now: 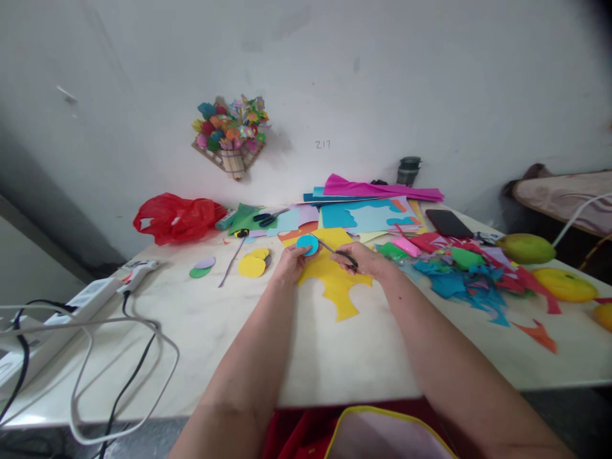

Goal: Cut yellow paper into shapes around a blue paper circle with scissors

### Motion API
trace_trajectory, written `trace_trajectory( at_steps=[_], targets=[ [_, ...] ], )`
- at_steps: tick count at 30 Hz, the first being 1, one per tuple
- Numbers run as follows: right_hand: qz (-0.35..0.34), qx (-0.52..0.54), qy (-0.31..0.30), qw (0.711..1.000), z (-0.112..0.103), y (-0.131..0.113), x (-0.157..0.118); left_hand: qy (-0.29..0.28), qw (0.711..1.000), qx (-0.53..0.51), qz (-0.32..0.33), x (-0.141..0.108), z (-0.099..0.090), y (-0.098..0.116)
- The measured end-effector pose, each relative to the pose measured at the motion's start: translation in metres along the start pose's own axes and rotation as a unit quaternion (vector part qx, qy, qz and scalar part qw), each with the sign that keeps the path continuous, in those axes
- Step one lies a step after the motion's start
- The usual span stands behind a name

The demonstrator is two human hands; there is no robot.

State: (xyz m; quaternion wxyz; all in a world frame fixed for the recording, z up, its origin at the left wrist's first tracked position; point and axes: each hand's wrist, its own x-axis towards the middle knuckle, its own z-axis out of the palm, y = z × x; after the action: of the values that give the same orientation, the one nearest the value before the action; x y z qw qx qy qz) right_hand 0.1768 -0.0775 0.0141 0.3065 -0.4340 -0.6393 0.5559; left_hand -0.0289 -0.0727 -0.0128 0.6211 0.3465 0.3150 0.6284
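Note:
My left hand (pixel 292 262) pinches a round blue disc (pixel 306 245) against a sheet of yellow paper or felt (pixel 337 294). The yellow sheet hangs toward me over the table, with curved bites cut from its lower edge. In my right hand (pixel 359 258) is a pair of scissors (pixel 348 258), its blades pointing left toward the disc and lying along the sheet. Whether the blades are apart is too small to tell. To the left lie several yellow circles (pixel 252 266), and farther left a green circle (pixel 201 272) with a lilac one partly over it.
A second pair of scissors (pixel 264 220) lies behind, near a red plastic bag (pixel 178 218). Coloured sheets (pixel 370 215) are stacked at the wall. Scraps (pixel 466 284), a phone (pixel 448 223) and mangoes (pixel 526 247) are on the right. A power strip (pixel 90 294) with loose cables occupies the left.

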Motion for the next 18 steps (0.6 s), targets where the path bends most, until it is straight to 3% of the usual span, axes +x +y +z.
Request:
trace_trajectory(
  at_steps=[11, 18],
  targets=[
    [0.004, -0.004, 0.003, 1.000, 0.001, -0.009, -0.007, -0.005, 1.000, -0.007, 0.004, -0.002, 0.002, 0.001],
    [-0.019, -0.001, 0.000, 1.000, -0.002, 0.002, 0.001, 0.000, 1.000, -0.010, 0.001, -0.001, 0.002, 0.000]
  ],
)
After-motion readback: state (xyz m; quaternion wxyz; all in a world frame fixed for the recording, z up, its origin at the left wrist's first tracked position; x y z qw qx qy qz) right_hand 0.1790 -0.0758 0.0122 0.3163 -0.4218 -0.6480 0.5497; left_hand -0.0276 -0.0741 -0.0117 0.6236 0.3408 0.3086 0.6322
